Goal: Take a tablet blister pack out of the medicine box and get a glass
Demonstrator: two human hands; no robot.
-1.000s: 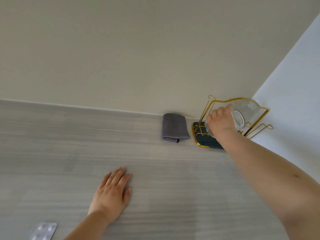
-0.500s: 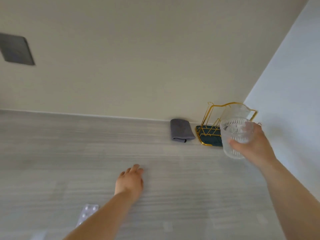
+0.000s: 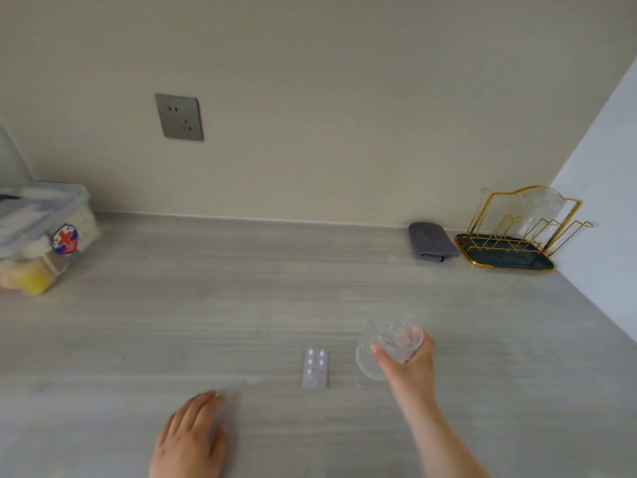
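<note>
The tablet blister pack (image 3: 315, 368) lies flat on the grey wood-grain counter (image 3: 241, 305), a little below the middle of the view at about 6 o'clock, its rows of pale tablets facing up and its long side running away from the person. Just to its right, toward 4 o'clock, the right hand (image 3: 408, 365) is wrapped around a clear ribbed glass (image 3: 389, 343), thumb on the near side and fingers behind it; the glass is tilted, mouth toward the far right, and whether its base touches the counter cannot be told. The glass and the blister pack are near each other but apart. The left hand (image 3: 191, 439) rests at about 7 o'clock, palm down, fingers loosely spread and grasping nothing. The medicine box (image 3: 41, 232), a clear plastic tub with a red cross sticker on its corner, sits far off at 9 o'clock against the wall, its contents blurred. At 2 o'clock, in the corner, stands a gold wire rack (image 3: 517, 229) on a dark tray, with another clear glass (image 3: 539, 210) hung on it, and a folded grey cloth (image 3: 431, 241) lies just beside its left edge. A grey wall socket (image 3: 179, 117) sits at 11 o'clock.
</note>
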